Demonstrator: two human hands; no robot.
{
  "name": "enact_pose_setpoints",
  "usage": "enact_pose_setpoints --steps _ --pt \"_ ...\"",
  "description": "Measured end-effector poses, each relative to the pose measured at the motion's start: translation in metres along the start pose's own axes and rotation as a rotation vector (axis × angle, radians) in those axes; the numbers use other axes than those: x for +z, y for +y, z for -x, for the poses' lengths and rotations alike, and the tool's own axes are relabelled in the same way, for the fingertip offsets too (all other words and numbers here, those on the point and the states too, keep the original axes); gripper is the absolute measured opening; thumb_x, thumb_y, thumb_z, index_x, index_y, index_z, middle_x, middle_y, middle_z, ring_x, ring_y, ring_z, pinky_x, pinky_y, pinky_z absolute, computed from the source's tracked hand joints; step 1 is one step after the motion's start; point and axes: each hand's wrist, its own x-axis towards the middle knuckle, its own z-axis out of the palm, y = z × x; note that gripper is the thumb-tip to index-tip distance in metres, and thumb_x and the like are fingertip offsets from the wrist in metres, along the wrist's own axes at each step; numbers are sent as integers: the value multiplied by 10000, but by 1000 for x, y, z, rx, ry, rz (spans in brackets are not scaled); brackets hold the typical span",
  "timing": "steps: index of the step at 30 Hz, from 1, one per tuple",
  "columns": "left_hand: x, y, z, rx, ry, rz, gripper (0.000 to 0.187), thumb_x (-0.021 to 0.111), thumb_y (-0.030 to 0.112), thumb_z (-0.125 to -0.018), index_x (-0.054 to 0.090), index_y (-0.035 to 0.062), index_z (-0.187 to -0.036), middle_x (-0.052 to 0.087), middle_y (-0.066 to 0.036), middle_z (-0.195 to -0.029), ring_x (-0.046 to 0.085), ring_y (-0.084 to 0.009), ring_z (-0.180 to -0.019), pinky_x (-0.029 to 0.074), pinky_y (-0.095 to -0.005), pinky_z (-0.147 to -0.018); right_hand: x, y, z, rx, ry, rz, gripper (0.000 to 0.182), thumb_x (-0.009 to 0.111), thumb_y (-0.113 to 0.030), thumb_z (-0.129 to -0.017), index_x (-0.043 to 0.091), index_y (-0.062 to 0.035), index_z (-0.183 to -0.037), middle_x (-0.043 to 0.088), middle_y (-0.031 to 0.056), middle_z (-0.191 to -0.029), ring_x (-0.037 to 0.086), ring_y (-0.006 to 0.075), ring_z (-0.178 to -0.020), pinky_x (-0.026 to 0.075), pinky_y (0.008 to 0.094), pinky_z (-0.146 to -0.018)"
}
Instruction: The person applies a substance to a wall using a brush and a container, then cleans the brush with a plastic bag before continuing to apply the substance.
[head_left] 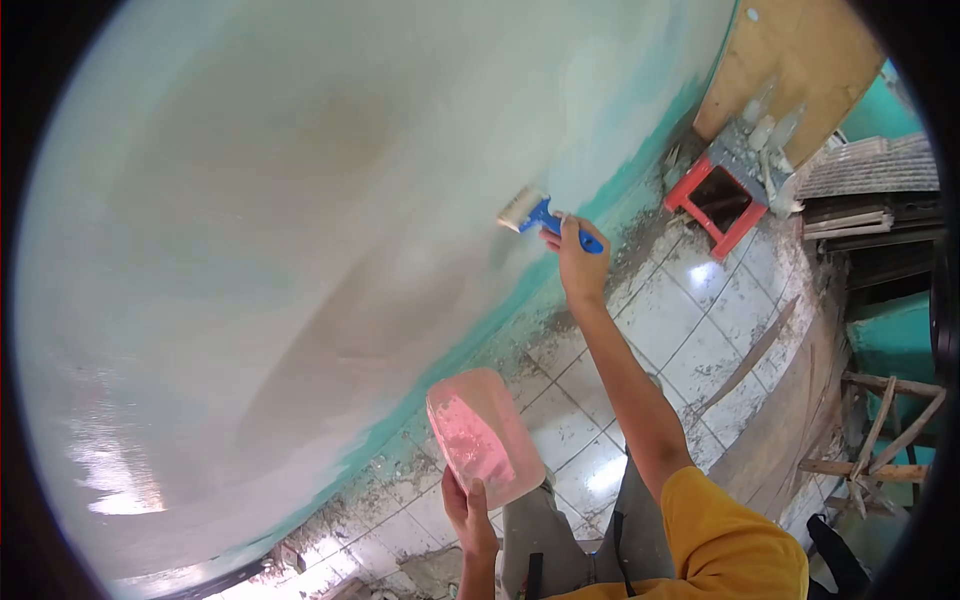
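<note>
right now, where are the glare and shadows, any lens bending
Head view: glare low left on the painted wall and in spots on the floor tiles; head view: broad dark wall patch, probably shadow, smaller one below the blue-handled paintbrush; head view: fisheye curving, black rounded edges.

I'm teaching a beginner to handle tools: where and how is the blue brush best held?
Probably by the blue handle, coming from the picture's lower right. The bristles lie at the upper left, against or near the wall, while the slim handle points away; the right hand grips it there.
</note>
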Motion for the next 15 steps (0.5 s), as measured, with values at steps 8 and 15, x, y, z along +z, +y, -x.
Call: enact_pose_setpoints --steps 8,15 --pt "-3 30 15 26 -28 39 675 610 327 -959 349 -81 -1430 488 -164 -1346 491 -234 -1231 392 -383 -1056 61 -191 38 -292 -159 -306 344 488 -203 -993 629 72 -1144 690 175 -1049 715 265 -923 556 351 -852" --pt "-22 14 9 34 11 11 663 601 301 -952 351 -82 -1432 488 -165 -1347 491 -235 -1227 394 -374 -1050 10 8 20 -90 -62 -249 368 482 -245 -1019 599 57 -1193 689 174 -1062 701 245 -953 560 344 -868"
